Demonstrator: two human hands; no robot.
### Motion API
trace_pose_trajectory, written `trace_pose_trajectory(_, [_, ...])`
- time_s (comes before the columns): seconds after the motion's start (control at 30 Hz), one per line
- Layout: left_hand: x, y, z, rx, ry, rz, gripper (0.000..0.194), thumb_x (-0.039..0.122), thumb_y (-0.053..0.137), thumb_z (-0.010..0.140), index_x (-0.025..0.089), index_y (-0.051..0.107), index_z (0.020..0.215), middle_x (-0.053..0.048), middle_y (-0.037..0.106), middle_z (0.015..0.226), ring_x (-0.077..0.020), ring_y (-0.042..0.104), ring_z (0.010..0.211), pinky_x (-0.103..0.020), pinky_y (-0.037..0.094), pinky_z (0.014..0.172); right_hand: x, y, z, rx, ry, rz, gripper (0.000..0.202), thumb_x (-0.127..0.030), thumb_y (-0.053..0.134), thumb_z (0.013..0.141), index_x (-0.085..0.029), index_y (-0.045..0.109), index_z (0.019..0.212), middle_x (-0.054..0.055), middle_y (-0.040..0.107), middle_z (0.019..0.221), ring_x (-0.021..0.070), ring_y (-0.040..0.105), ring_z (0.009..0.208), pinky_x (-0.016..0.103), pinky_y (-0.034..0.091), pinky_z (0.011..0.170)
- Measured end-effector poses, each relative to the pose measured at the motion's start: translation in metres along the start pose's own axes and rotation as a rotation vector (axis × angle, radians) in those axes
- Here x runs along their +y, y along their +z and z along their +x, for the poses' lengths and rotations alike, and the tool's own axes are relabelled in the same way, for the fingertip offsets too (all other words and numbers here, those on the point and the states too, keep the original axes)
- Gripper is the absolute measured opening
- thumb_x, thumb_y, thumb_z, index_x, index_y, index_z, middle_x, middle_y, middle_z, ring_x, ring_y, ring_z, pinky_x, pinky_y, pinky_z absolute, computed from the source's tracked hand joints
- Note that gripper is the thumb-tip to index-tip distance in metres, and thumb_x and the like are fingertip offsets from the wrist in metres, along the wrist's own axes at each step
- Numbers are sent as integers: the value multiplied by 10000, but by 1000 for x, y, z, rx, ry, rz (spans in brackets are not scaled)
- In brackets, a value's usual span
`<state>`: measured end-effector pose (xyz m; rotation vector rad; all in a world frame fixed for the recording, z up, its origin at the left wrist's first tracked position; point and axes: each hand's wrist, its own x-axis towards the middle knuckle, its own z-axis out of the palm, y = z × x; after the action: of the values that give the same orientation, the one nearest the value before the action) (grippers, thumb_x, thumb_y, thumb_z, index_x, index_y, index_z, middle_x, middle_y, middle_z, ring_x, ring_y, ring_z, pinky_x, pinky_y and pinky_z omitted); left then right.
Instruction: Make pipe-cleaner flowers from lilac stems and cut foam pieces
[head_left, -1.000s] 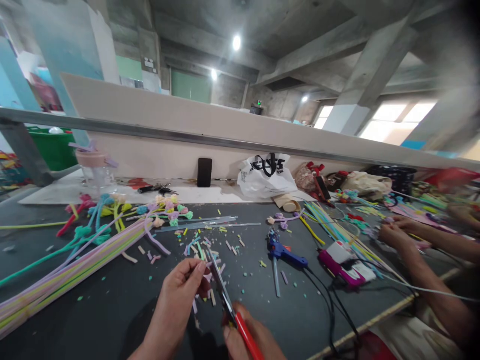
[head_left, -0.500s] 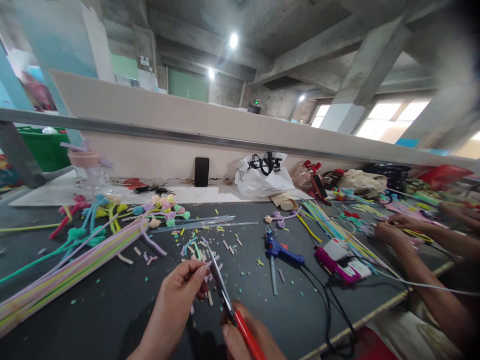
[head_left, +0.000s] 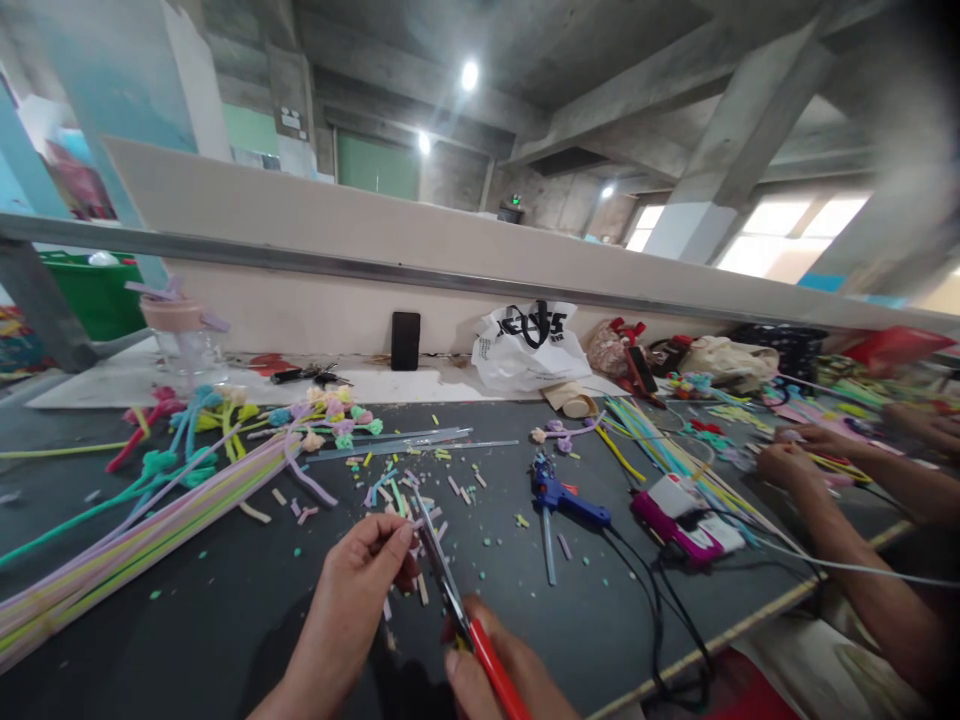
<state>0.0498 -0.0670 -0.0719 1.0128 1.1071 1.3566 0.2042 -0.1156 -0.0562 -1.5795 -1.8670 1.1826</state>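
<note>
My left hand (head_left: 349, 590) is closed in a pinch on a small lilac piece of chenille stem (head_left: 418, 523), most of it hidden by the fingertips. Red-handled scissors (head_left: 491, 662) are held in my right hand (head_left: 466, 684), their blades pointing up and away beside the left fingertips. The blades look nearly closed, close by the lilac piece; I cannot tell whether they touch it. Under and beyond the hands lie many short cut bits (head_left: 454, 486) in pink, lilac, yellow and green.
Long pastel chenille stems (head_left: 187, 520) lie at left beside fuzzy flower shapes (head_left: 330, 415). Right of my hands are a blue glue gun (head_left: 566, 500) with a trailing cord and a magenta-and-white device (head_left: 686, 530). A phone (head_left: 405, 341) leans at the back. A co-worker's hands (head_left: 795, 460) work at far right.
The whole view has shifted very slightly. Both hands keep almost the same pose, the left still pinching and the right still on the scissors.
</note>
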Motion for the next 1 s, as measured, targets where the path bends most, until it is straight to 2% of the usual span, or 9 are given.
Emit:
trace_pose_trajectory(0.13, [0, 0, 1, 4, -2, -20, 245, 398, 607, 729, 156, 599, 696, 14, 566, 557, -108, 493, 517, -206, 406, 516, -3, 1, 0, 11, -8, -48, 24, -220, 426, 765, -200, 435, 775, -5, 530, 666, 121, 492, 610, 214, 362, 578])
trace_pose_trajectory(0.43, [5, 0, 0, 49, 19, 26, 236, 384, 620, 709, 154, 589, 669, 10, 572, 533, -110, 492, 493, -208, 400, 505, -12, 1, 0, 21, 74, -130, 95, -203, 452, 733, -206, 476, 824, 9, 598, 695, 150, 559, 656, 214, 364, 564])
trace_pose_trajectory(0.8, [8, 2, -2, 71, 16, 33, 241, 395, 633, 686, 158, 593, 660, 13, 576, 528, -110, 494, 480, -205, 396, 487, -16, 1, -2, 31, 51, -137, 80, -190, 436, 730, -204, 456, 806, -9, 571, 645, 138, 546, 613, 212, 359, 550])
trace_pose_trajectory(1.0, [6, 0, -1, 51, 28, 68, 232, 390, 615, 708, 159, 606, 682, 7, 582, 542, -111, 501, 498, -206, 408, 500, -7, 8, 0, 75, 60, -101, 60, -214, 416, 769, -213, 473, 786, -17, 546, 620, 119, 526, 583, 197, 346, 531])
